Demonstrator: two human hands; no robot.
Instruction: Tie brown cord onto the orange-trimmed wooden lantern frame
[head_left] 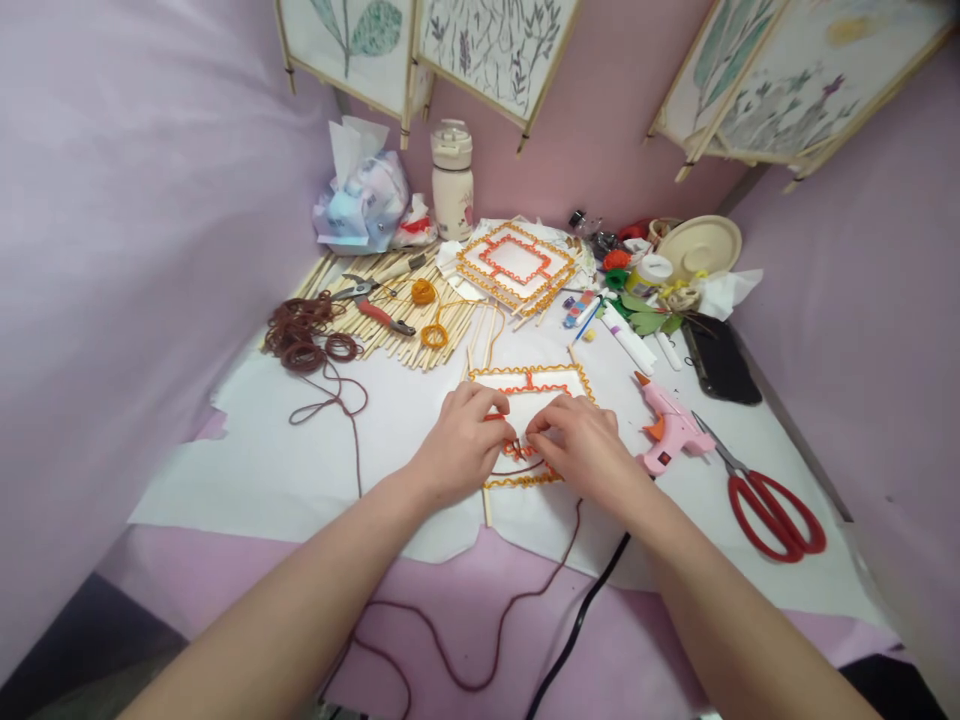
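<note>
A stick frame [529, 372] wrapped in yellow and orange cord lies on the white paper, partly covered by my hands. My left hand [472, 440] is over its left side, fingertips pinched on a dark brown cord near the lower inner bar. Opposite it, my right hand [574, 440] has thumb and finger pressed together at the same spot, with the brown cord [501, 640] trailing from beneath it over the table's front edge. How the cord passes between the fingertips is too small to see. A brown cord bundle [304, 335] lies at the left.
Right of my hands are a pink glue gun [671, 425], red-handled scissors [776, 510] and a black phone [721, 360]. Behind lie a second wrapped frame [517, 265], bamboo sticks [427, 345], pliers [379, 312] and a bottle [453, 190]. A black cable [581, 620] crosses the front edge.
</note>
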